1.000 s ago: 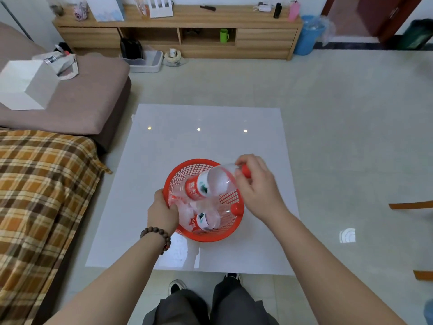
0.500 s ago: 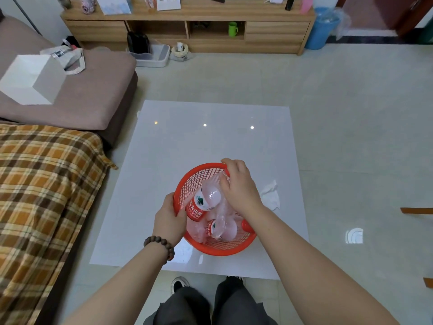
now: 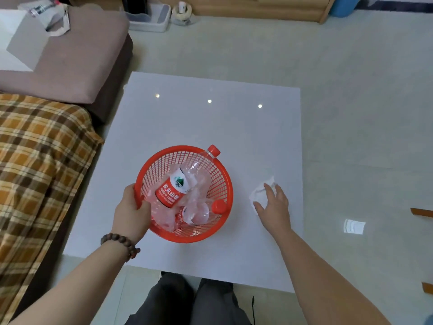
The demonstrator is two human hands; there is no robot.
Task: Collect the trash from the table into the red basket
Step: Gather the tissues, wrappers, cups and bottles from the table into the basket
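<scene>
A round red basket (image 3: 225, 184) sits on the white table (image 3: 210, 118). Inside it lie crushed clear plastic bottles (image 3: 180, 184) with red labels and red caps; one cap sticks out over the far rim. My left hand (image 3: 131, 209) grips the basket's left rim, thumb inside. To the right of the basket a crumpled white tissue (image 3: 259, 192) lies on the table. My right hand (image 3: 274, 205) is spread over the tissue with fingers apart, fingertips touching it; it holds nothing.
A brown sofa (image 3: 70, 66) with a plaid blanket (image 3: 39, 160) runs along the table's left side. A white paper bag (image 3: 21, 45) rests on the sofa. A wooden cabinet (image 3: 257, 8) and grey tray (image 3: 150, 19) stand on the floor beyond. My knees are under the near edge.
My right hand let go of the bottle in the basket and moved right, down onto the tissue. The left hand still holds the rim. The camera tilted down.
</scene>
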